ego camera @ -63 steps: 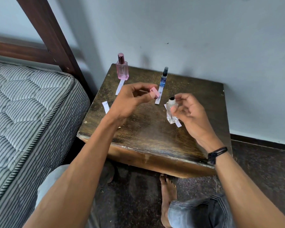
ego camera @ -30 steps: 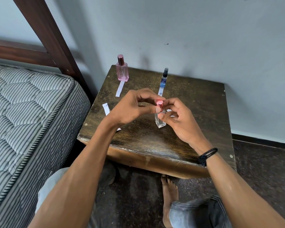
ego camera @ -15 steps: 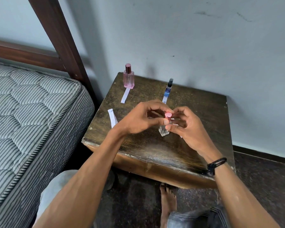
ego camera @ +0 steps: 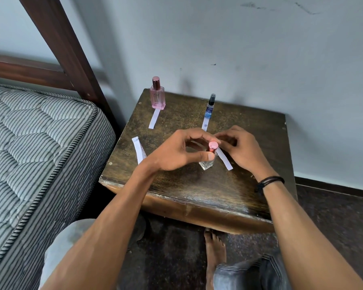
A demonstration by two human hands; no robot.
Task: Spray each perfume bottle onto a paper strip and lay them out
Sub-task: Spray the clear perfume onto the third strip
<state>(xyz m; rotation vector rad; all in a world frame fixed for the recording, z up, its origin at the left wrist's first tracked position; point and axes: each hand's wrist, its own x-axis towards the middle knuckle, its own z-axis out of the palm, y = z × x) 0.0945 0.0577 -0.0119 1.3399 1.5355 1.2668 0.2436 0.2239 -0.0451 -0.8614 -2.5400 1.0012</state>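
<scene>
A small clear bottle (ego camera: 206, 164) with a pink cap (ego camera: 213, 145) stands on the dark wooden table (ego camera: 197, 191). My left hand (ego camera: 174, 153) grips the bottle, thumb pressed on its shoulder. My right hand (ego camera: 242, 150) is curled, with its fingertips against the cap's right side. A white paper strip (ego camera: 224, 162) lies just right of the bottle. At the back stand a pink perfume bottle (ego camera: 157, 96) with a strip (ego camera: 154, 119) in front of it, and a slim blue spray bottle (ego camera: 209, 107) with its own strip (ego camera: 205, 124).
A loose paper strip (ego camera: 139, 152) lies at the table's left edge. A striped mattress (ego camera: 36, 147) and a dark bed frame (ego camera: 67, 49) are on the left. The wall runs behind the table. My knees and a bare foot (ego camera: 215, 248) are below its front edge.
My left hand carried the pink cap over to the clear bottle and set it on top. The bottle came down from my right hand's grip onto the table.
</scene>
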